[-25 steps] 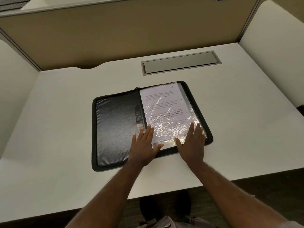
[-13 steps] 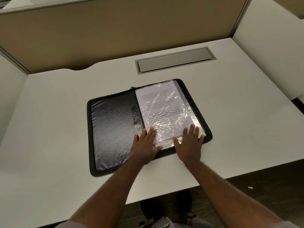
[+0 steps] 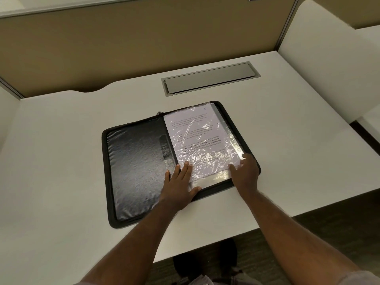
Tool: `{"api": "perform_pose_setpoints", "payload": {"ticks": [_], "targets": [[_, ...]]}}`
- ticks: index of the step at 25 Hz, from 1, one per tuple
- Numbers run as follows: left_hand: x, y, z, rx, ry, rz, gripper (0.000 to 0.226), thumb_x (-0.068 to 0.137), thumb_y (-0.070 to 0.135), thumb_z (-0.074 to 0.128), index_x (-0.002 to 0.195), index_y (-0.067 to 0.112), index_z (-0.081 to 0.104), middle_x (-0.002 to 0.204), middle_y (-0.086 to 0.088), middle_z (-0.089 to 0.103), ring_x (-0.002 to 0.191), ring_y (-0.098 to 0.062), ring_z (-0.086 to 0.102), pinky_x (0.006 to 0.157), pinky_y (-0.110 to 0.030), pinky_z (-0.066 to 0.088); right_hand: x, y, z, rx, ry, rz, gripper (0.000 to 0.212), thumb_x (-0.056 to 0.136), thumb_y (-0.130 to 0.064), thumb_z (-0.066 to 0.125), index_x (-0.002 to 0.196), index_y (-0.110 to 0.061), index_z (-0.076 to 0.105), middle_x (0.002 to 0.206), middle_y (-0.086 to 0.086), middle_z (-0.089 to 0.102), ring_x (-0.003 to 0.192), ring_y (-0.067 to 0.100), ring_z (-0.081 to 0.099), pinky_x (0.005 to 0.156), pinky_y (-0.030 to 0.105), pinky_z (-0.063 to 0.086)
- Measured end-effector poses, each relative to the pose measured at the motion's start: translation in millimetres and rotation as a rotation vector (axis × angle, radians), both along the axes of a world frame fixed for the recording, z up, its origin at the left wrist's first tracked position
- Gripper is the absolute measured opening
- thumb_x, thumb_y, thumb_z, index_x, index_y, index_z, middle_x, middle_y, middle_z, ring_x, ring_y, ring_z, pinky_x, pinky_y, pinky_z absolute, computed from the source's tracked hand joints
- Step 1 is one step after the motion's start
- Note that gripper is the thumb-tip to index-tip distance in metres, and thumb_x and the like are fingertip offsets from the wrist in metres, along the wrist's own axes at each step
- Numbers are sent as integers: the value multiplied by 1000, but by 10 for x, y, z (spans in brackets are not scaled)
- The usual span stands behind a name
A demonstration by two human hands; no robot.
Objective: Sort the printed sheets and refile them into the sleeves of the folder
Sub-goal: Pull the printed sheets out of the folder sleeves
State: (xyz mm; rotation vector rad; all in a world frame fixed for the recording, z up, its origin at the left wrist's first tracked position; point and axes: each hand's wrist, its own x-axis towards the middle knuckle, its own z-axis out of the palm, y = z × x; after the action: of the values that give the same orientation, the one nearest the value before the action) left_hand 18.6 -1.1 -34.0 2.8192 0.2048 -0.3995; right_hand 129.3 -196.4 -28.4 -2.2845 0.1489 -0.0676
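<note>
A black zip folder (image 3: 139,167) is lying open on the white desk (image 3: 51,161), turned a little askew; its left half is showing a bare, glossy black inner cover, and along the spine a dark pocket strip (image 3: 166,151) is running beside it. The left hand (image 3: 181,183) is resting flat near the spine at the folder's near edge, palm down, fingers stretched out and loose, gripping nothing; the fingertips (image 3: 186,164) are pressing on the lower left corner of the clear sleeve (image 3: 229,140), with the thumb lying along the folder's near rim. Inside that crinkled, glaring sleeve a printed sheet (image 3: 195,134) is sitting, text side up, filling most of the right half. The right hand (image 3: 244,173) is lying over the sleeve's lower right corner, fingers curled down onto the plastic; whether they are pinching the sleeve's edge or only pressing on it I cannot tell from here. Further back on the desk, a grey cable hatch (image 3: 209,79) is sitting shut, well apart from the folder; a tan partition (image 3: 144,42) is standing behind it all.
</note>
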Motion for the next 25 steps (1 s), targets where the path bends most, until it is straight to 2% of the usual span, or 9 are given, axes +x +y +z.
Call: {"api": "perform_pose_setpoints", "payload": {"ticks": [4,7,12,17,20,21,23,25], "targets": [[-4,5,-4,-7,1,2,80,96,63,32,155,26,-8,158,9,-18,150,-20,-11,121,-49,-4,6,-64,70,17,27,-42,30,71,-1,75,98,-5,63,77,8,65,77,28,64,72,26,46],[-2,3,-5,-2,2,2,80,96,64,30,154,26,-9,154,11,-22,150,-20,-12,120,-48,-6,-36,-65,120,-5,-9,-34,20,76,1,74,96,-1,70,84,14,71,81,27,67,73,22,43],[-2,-1,12,0,9,1,80,96,64,30,155,25,-8,161,6,-16,149,-21,-13,119,-49,-7,-97,-47,190,23,-41,-37,17,82,-2,71,99,1,71,92,14,72,88,26,67,76,17,40],[-10,-89,27,-8,-32,18,86,93,69,30,155,24,-8,160,4,-18,149,-19,-16,118,-49,-9,-95,18,322,122,14,-95,16,85,-16,71,94,-2,71,81,10,70,72,17,58,75,24,41],[39,-203,87,-53,-95,17,87,90,70,39,156,26,1,164,3,-5,150,-17,-8,119,-49,-3,-64,45,401,316,172,-142,18,89,-18,65,74,-10,68,68,5,65,63,15,56,71,30,50],[62,-237,113,-67,-116,16,86,90,68,42,156,26,5,164,3,-1,151,-17,-5,119,-48,-2,-65,50,435,413,229,-178,17,90,-18,64,73,-12,67,67,6,64,62,15,57,69,32,53],[99,-287,147,-80,-171,18,85,89,65,49,155,26,11,164,3,9,151,-18,4,119,-46,2,-92,55,535,606,315,-238,6,89,-15,65,88,-9,65,72,8,65,65,16,61,69,31,57],[110,-308,158,-97,-245,25,83,87,59,58,153,23,21,161,2,22,148,-19,18,118,-45,12,-108,57,615,717,344,-247,17,88,-12,68,102,-6,60,80,9,66,69,16,65,67,26,58]]}}
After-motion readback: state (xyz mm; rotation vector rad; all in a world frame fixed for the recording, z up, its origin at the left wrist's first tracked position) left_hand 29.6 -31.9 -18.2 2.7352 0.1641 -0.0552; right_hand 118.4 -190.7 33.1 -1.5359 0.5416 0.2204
